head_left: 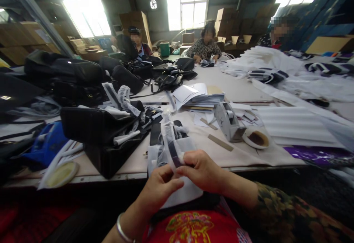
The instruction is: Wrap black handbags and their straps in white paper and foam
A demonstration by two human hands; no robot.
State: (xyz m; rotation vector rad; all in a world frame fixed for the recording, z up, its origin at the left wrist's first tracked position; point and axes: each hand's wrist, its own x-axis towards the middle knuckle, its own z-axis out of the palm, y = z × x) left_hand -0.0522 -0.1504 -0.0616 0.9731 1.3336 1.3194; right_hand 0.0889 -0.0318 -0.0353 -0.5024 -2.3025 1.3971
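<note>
Had a dark strap (173, 153) half tucked in a clear plastic sleeve (166, 132), held up just off the near edge of the worktop (243, 88), near-left of the tape dispenser (228, 122). Pinched it with both hands: left hand (158, 188) closed on the lower end of the sleeve with the thumb on top, right hand (203, 171) closed on the strap just above, fingertips touching the wrap. Looked like wrapping work, so probably best done with a firm grip right at the pinch and the plastic drawn flat along the strap, no twist, no bunching by the knuckles. Worth minding the loose top end of the sleeve too, flopping up toward the dispenser. Had a white sheet (190, 195) under both hands, draped over the edge nearer than the dispenser. Spotted a black bag (102, 132) stuffed with paper well left of the dispenser, a paper stack (199, 95) just behind it, a small round dish (256, 138) right beside it. Couldn't tell much about the other people far behind the dispenser.
</note>
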